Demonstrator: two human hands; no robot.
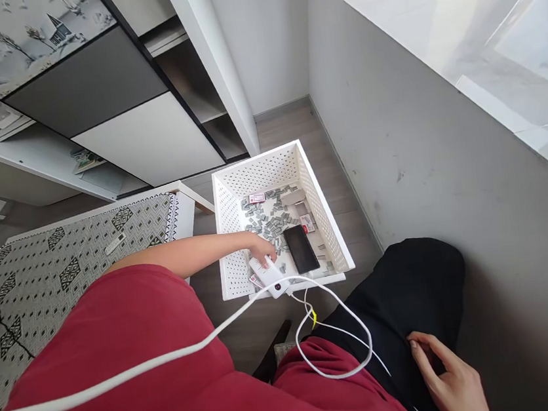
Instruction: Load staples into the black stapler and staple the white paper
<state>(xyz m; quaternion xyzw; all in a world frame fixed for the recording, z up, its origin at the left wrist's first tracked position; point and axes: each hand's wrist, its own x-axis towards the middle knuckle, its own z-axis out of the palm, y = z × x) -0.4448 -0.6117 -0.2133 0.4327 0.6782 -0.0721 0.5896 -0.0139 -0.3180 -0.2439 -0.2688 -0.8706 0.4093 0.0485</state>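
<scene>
White perforated plastic forms the basket [321, 207] on the floor, into which the left hand [262, 250] reaches over the near rim. That hand is curled downward, fingertips on a white power bank [271, 277] lying at the basket's near edge; whether it grips the unit or merely rests on it cannot be told. A white cable [172, 357] runs from the power bank back across the red shirt [137, 353] toward the person. Just right of the left hand lies a black phone [301, 248], face up. Beyond the hand, grey staple strips [269, 222] are scattered over the basket floor, with small boxes [305, 218] among them. The right hand [449, 377] rests loosely open on the black trouser leg [408, 296], holding nothing, well apart from the basket.
</scene>
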